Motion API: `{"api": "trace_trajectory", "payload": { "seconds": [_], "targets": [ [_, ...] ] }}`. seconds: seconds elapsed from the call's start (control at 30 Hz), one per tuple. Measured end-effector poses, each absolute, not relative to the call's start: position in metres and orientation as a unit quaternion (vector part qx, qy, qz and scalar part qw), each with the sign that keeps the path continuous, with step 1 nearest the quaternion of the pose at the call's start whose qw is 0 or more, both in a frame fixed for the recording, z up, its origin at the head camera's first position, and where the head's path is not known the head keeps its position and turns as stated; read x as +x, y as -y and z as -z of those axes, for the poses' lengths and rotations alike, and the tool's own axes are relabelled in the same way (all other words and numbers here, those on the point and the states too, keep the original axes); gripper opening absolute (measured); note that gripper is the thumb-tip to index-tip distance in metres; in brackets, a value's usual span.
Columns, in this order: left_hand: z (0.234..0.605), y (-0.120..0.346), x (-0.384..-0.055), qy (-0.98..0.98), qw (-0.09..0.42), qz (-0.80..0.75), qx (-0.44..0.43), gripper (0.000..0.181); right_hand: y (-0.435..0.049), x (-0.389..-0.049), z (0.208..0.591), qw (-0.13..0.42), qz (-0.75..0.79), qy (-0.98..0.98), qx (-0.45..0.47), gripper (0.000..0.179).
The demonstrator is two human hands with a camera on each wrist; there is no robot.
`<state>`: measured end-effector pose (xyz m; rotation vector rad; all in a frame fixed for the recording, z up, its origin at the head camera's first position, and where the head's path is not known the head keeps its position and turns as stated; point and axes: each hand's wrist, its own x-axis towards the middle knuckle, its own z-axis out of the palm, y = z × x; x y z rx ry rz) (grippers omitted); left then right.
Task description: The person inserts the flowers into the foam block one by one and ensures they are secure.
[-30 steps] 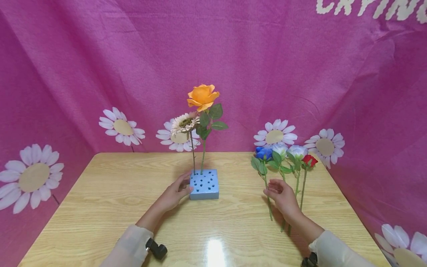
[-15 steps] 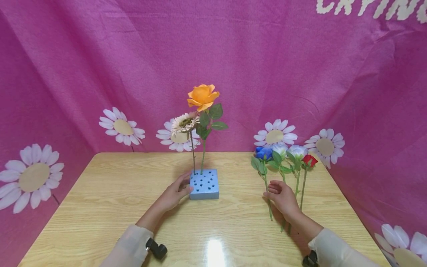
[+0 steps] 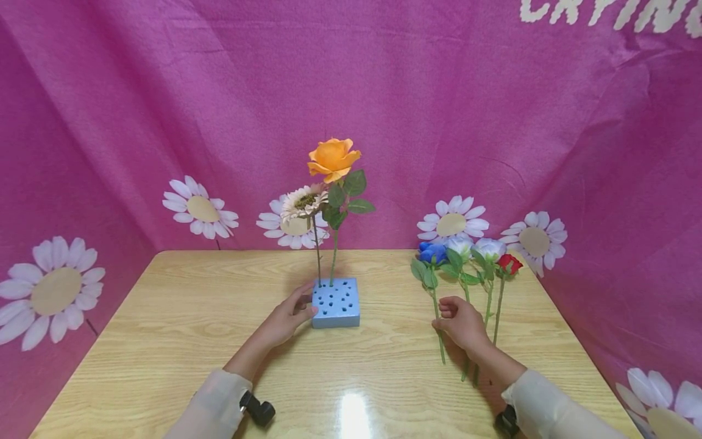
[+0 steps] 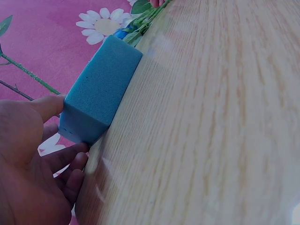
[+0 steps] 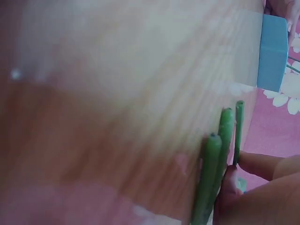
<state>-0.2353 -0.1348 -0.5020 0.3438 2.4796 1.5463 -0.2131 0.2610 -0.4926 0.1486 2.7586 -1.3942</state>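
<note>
A light blue foam block (image 3: 336,303) with several holes in its top stands on the table. My left hand (image 3: 285,320) holds it at its left side; in the left wrist view the thumb (image 4: 49,105) presses its edge and the fingers curl by the lower corner. Upright in its back holes are an orange rose (image 3: 333,160) and a cream daisy-like flower (image 3: 303,202). To the right, my right hand (image 3: 465,323) pinches the stem of a blue rose (image 3: 432,252) between thumb and forefinger. In the right wrist view the stem end (image 5: 239,117) sticks out past the fingertips.
Two pale white-blue flowers (image 3: 490,249) and a red rose (image 3: 509,264) lie beside the blue rose, partly under my right hand and forearm. Behind the wooden table (image 3: 230,280) hangs a magenta cloth (image 3: 395,122) printed with daisies.
My right thumb and fingers have closed on the blue rose's stem, and the rose has shifted slightly left. The left hand and the foam block have stayed still.
</note>
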Motion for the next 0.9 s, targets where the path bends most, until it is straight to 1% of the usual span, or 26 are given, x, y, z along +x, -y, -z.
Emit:
{"api": "trace_trajectory", "payload": {
  "seconds": [0.37,0.7,0.9],
  "targets": [
    [0.503,0.135,-0.236,-0.838,0.1,-0.525,0.114,0.065,-0.261,-0.218,0.486,0.06,0.502,-0.861,0.056,0.054],
    [0.504,0.136,-0.236,-0.839,0.1,-0.522,0.117,0.065,-0.264,-0.223,0.479,0.071,0.537,-0.839,0.054,0.046],
    [0.503,0.136,-0.235,-0.837,0.099,-0.524,0.121,0.065,-0.266,-0.222,0.478,0.119,0.627,-0.767,0.059,0.053]
  ]
}}
